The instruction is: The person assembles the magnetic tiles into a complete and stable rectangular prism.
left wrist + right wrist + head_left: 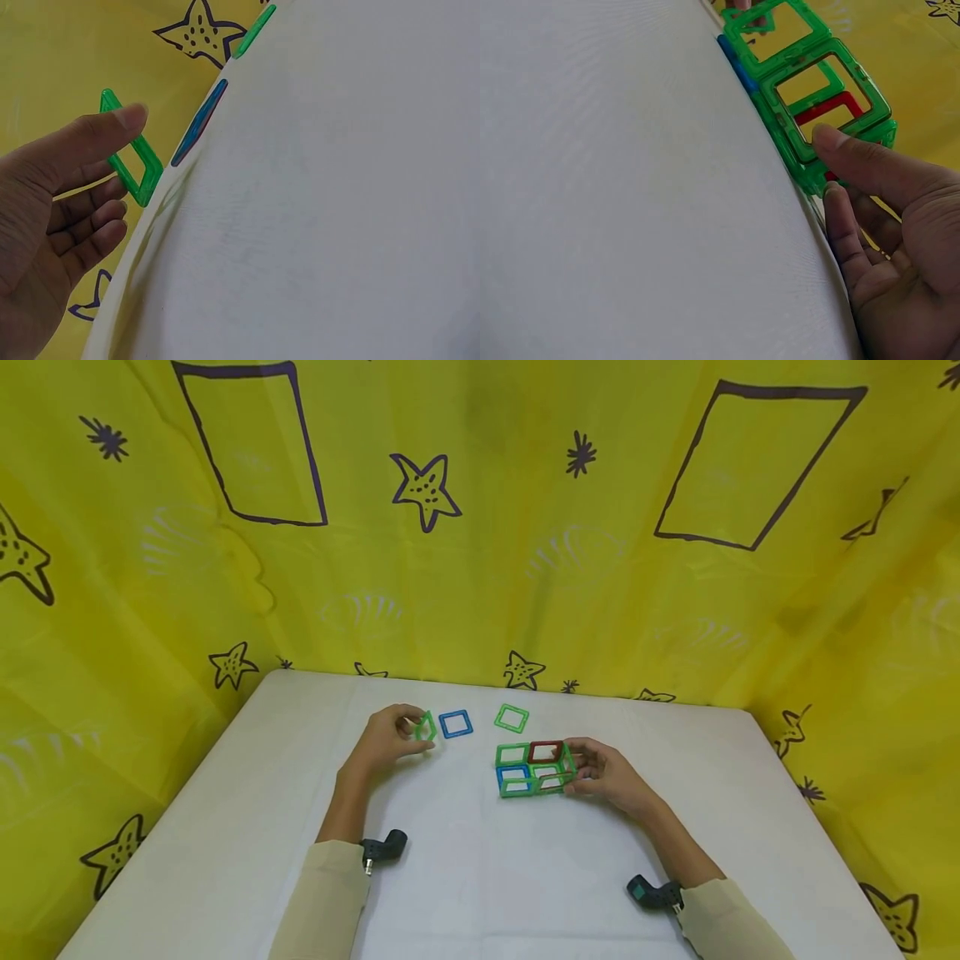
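Note:
My left hand [384,739] pinches a green square magnetic tile [142,193] between thumb and fingers, holding it tilted on edge. In the left wrist view, the tile's lower corner is close to the tabletop; whether it touches, I cannot tell. My right hand [613,777] grips the right end of a low structure of joined magnetic tiles [517,792]. Green, red and blue frames make it up, some flat and some standing. The right wrist view shows the thumb on a standing green tile [866,71], with some fingers hidden behind the structure.
A loose blue square tile [459,735] lies flat just right of my left hand. Farther right, behind the structure, lies a loose green tile [507,728]. The white table [450,877] meets a yellow patterned curtain [495,610] at the back and sides.

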`<state>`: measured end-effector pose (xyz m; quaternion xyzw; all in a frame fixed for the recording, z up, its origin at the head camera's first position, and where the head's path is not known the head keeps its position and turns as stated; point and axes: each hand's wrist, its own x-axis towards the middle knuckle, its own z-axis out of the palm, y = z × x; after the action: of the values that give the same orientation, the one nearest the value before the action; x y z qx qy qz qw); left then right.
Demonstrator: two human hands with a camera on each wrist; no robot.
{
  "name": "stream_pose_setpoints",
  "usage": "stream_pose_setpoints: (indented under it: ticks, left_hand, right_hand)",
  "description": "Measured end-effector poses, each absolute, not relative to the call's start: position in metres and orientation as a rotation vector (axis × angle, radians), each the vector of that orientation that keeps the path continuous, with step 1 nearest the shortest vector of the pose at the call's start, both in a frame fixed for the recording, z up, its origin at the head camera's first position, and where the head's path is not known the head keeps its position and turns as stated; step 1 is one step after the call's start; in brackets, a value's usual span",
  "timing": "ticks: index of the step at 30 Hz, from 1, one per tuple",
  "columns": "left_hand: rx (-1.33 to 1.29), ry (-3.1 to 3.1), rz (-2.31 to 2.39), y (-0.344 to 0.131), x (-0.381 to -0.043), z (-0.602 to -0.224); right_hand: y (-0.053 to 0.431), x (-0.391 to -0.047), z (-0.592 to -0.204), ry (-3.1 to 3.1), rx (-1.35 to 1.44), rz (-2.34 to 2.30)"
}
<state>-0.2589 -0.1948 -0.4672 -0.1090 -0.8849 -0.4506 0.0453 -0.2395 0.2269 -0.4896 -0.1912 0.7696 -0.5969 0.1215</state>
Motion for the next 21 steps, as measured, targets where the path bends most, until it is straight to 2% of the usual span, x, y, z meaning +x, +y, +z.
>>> stream_pose_setpoints:
  ticks: [21]
  left_hand:
    - [-0.481,-2.749,-1.425,-0.164,-0.254,-0.455]
  right_hand:
    - [0.226,-0.239,-0.491,2.257,-0.539,-1.754]
